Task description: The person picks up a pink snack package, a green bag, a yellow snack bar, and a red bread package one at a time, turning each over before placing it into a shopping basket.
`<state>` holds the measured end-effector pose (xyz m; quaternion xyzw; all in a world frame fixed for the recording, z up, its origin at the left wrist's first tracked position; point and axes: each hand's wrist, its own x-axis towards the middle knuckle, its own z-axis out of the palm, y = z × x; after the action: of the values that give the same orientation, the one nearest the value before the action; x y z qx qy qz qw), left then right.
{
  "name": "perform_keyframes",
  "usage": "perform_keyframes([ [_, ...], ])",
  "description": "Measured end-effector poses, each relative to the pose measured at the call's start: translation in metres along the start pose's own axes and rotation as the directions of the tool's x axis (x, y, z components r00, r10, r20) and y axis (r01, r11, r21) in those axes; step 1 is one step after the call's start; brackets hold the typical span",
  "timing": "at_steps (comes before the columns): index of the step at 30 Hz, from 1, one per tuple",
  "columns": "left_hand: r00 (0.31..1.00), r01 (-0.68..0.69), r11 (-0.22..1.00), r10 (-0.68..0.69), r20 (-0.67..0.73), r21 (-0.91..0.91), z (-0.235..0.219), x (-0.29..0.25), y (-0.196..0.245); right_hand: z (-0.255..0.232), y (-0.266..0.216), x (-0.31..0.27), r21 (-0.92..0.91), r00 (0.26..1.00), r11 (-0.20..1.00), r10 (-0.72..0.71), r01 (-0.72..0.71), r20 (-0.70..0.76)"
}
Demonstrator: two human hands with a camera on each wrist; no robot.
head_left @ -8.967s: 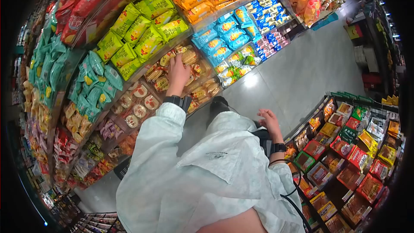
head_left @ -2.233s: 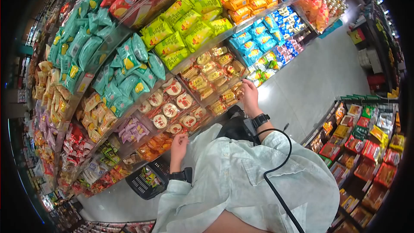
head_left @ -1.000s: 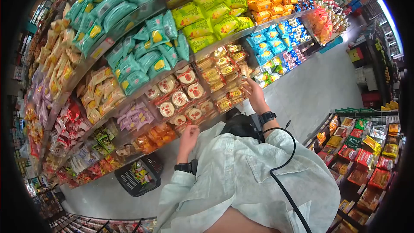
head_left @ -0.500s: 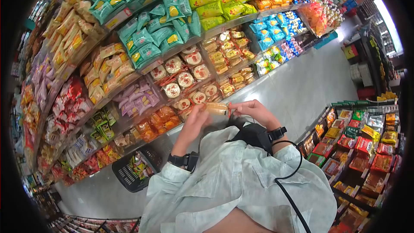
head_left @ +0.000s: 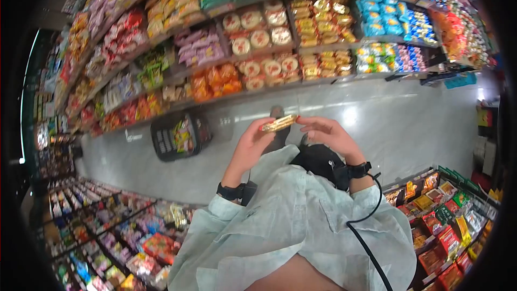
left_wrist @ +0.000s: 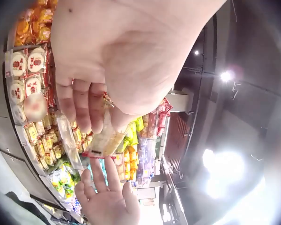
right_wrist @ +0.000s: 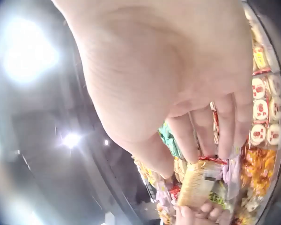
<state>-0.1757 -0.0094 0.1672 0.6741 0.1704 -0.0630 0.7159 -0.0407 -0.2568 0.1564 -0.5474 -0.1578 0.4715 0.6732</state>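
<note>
A small clear-wrapped golden snack packet (head_left: 280,123) with red ends is in front of the torso, above the floor. My left hand (head_left: 250,143) grips one end between thumb and fingers; the left wrist view shows the packet (left_wrist: 104,139) under that thumb. My right hand (head_left: 333,137) is at the other end, its fingers extended. In the right wrist view the fingertips of the right hand (right_wrist: 173,70) meet the red edge of the packet (right_wrist: 195,186), with the thumb apart from it. Similar golden packets (head_left: 322,21) lie in a shelf bin beyond.
Snack bins (head_left: 253,29) run across the far side. A black basket (head_left: 173,136) holding bright packets stands on the grey floor (head_left: 231,153) at left. More goods (head_left: 425,213) are displayed at lower right and lower left. A black cable (head_left: 366,242) hangs by the right sleeve.
The right hand has come back from the golden packets' bin, and a packet is now between both hands. Since half a second ago it has tilted, and the view has swung, putting the shelves higher.
</note>
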Motion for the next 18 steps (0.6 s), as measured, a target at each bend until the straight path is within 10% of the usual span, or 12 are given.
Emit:
perform_keyframes([
  [9,0.97,-0.106,0.967,0.151,-0.19,0.231,0.044,-0.112,-0.004,0.049,0.03,-0.025,0.14,0.975,0.986,0.058,-0.09,0.215],
  [18,0.945,-0.2,0.952,0.25,-0.212,0.231,0.05,-0.184,-0.026,0.099,0.035,-0.043,-0.121,0.965,0.993,0.024,0.008,0.261],
])
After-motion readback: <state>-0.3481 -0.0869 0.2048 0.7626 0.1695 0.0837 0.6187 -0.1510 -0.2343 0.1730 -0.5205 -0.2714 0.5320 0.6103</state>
